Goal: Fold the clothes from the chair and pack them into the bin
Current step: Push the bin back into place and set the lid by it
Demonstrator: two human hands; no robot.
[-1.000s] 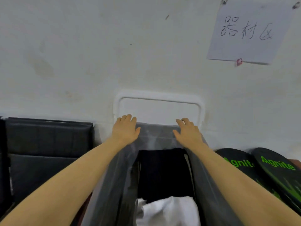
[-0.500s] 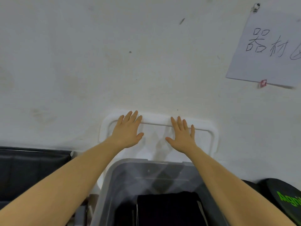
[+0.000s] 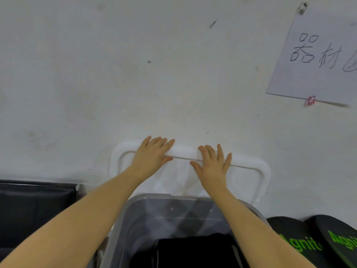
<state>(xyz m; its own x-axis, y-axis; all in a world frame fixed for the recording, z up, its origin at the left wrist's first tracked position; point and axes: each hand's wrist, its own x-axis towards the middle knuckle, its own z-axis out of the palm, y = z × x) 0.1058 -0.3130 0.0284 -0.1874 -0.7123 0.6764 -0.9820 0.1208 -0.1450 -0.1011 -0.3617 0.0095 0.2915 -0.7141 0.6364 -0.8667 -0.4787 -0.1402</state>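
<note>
Two hands lie flat on a white lid (image 3: pixel 249 165) that leans against the wall (image 3: pixel 135 74) behind the bin (image 3: pixel 173 209). Left hand (image 3: pixel 152 154) rests with straight fingers over the lid's raised top rim, thumb spread toward the middle; right hand (image 3: pixel 213 164) lies just beside it, fingers fanned across the same rim, thumb pointing inward. Neither curls around anything; both only press on the plastic. A short bare stretch of rim separates the two hands, and longer bare stretches run outward to the lid's rounded corners on each side.

Below the wrists, the grey translucent bin stands open, its far rim just under the lid's lower edge. Both forearms pass over the bin's mouth. Inside, a black folded garment (image 3: pixel 195 250) lies at the near end, cut off by the frame's bottom.

Left of the bin, close to its side, sits a black padded chair (image 3: pixel 36 207) against the wall. Right of the bin lie two black rounded objects with green lettering (image 3: pixel 336 240), near its corner. High on the right, a paper sign (image 3: pixel 318 55) with handwritten characters hangs on the wall, well apart from the hands.
</note>
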